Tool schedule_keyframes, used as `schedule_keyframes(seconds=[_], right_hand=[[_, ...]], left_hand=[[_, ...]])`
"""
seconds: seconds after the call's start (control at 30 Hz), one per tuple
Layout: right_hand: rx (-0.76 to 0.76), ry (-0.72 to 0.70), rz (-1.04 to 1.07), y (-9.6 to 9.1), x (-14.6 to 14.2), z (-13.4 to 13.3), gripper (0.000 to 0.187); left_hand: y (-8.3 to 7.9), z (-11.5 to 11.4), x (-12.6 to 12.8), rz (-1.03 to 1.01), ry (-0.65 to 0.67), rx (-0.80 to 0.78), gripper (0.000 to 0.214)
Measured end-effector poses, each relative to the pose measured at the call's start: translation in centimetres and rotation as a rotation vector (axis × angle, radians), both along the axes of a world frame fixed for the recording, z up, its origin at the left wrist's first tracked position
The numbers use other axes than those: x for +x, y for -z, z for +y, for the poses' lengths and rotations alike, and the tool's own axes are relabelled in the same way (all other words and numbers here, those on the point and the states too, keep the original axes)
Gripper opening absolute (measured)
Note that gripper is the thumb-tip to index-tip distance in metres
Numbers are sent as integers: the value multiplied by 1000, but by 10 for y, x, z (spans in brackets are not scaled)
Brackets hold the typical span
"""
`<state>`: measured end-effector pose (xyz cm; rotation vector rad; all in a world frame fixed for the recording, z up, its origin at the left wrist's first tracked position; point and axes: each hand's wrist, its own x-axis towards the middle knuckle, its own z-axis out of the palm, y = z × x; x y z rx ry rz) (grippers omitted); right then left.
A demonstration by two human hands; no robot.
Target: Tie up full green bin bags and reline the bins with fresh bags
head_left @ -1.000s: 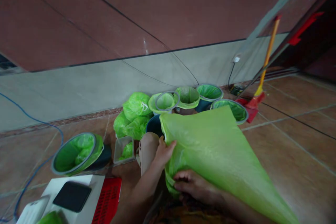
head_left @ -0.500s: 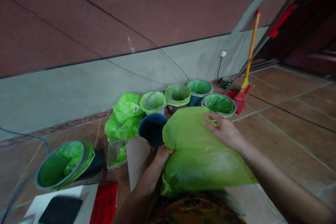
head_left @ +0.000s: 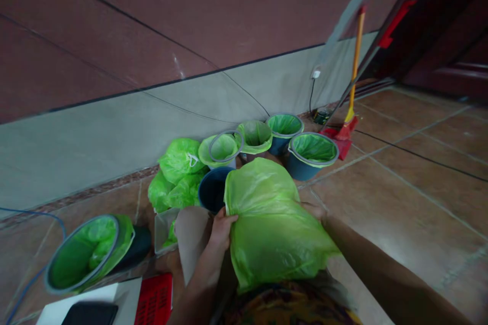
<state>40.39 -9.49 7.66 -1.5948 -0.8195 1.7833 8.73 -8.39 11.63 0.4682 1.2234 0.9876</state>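
Observation:
A light green plastic bag (head_left: 267,223) is spread in front of me, low in the middle of the view. My left hand (head_left: 221,228) pinches its left edge, fingers closed on the plastic. My right hand (head_left: 315,210) is at the bag's right edge, mostly hidden behind the plastic, so its fingers do not show. Just beyond the bag stands an unlined dark blue bucket (head_left: 211,194). A tan paper piece (head_left: 190,236) stands beside my left wrist.
Several buckets lined with green bags (head_left: 312,150) stand by the wall, and one lies tipped at left (head_left: 87,251). Tied green bags (head_left: 177,175) are piled near a small clear tub (head_left: 163,228). A red crate (head_left: 154,299), a white board and a broom (head_left: 353,76) are nearby.
My right hand has slid from the bag's top down to its right edge and behind it. The bag has bunched up closer to me. The view has shifted slightly right.

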Motion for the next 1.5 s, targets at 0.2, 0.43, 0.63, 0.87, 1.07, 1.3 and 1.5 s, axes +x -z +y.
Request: schedule_keyframes(seconds=[0.2,0.43,0.63,0.87,1.07,1.3,1.5], right_hand=[[-111,27,269,-9,15,8,30],[310,315,228,-76,50,23,57],[531,194,6,-151,64,24,89],[659,-189,-435,-182,63,23,78],[704,-317,-1048,-165,63,33,26],[847,-27,-526,-169,52,38,23],[597,162,-311,-157,2,82,33]], left_hand=[[-20,6,-11,-41,-1,89,55],[-49,26,-28,-39,-95,279,69],[-87,36,-44,108,-143,475,104],[-131,38,-69,819,208,793,77],[-141,54,-86,1433,342,909,31],[-143,54,-105,699,51,864,19],[-133,64,-115,800,-241,687,27]])
